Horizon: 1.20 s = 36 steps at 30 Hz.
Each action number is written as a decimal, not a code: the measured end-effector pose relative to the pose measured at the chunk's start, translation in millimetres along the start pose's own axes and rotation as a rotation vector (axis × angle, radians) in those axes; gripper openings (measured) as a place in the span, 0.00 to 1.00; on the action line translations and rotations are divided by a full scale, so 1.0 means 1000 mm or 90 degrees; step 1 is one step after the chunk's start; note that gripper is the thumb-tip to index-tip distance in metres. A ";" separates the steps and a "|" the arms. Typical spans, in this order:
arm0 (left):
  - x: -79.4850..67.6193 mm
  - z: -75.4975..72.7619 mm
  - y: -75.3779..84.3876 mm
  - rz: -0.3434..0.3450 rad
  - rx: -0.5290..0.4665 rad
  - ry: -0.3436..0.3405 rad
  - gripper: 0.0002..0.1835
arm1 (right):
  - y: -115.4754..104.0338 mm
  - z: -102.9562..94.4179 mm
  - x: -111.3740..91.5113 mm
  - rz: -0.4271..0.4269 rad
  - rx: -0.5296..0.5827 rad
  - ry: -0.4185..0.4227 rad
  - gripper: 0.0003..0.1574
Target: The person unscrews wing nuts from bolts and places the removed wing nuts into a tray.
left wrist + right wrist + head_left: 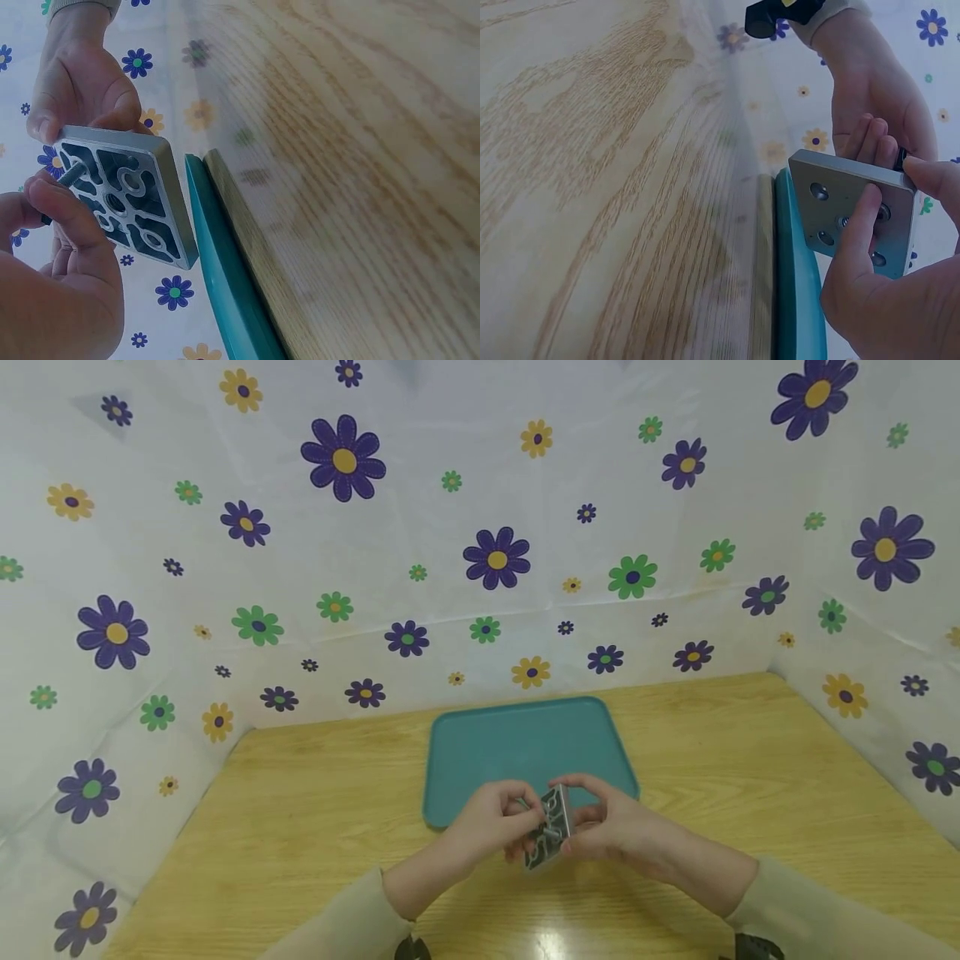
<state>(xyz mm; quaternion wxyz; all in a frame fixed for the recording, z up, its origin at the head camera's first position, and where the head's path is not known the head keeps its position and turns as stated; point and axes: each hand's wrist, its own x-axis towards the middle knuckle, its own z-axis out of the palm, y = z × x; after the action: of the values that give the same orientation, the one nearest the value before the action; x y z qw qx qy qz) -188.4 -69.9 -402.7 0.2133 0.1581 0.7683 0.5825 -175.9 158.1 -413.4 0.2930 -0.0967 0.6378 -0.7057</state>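
A square metal plate (124,196) with ribbed recesses on one face and round holes is held up above the front of the table. My right hand (618,827) grips it by its edges, one finger lying across the flat outer face (821,217). Between thumb and fingers, my left hand (491,818) pinches a threaded bolt (73,175) on the ribbed side. The bolt's shank points at a corner hole of the plate; how deep it sits cannot be told. Its dark head is mostly hidden by the left fingers.
A teal tray (487,752) lies on the wooden table (322,793), just beyond the hands. Flower-printed white sheeting (420,510) hangs behind the table and along both sides.
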 end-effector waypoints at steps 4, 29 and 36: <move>-0.001 0.001 0.002 0.005 0.000 0.003 0.06 | -0.001 -0.001 0.000 -0.004 0.013 -0.016 0.58; -0.002 0.000 0.004 0.024 -0.024 -0.030 0.06 | -0.003 -0.001 0.000 -0.004 -0.027 -0.022 0.62; -0.001 -0.002 0.002 0.033 -0.017 -0.044 0.05 | -0.003 -0.001 0.001 -0.019 -0.027 -0.028 0.62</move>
<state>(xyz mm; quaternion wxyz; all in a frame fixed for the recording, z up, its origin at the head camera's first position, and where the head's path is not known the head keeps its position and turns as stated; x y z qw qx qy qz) -188.6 -71.1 -400.5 0.2268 0.1950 0.7482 0.5922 -177.9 158.9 -410.9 0.2944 -0.1282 0.6445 -0.6939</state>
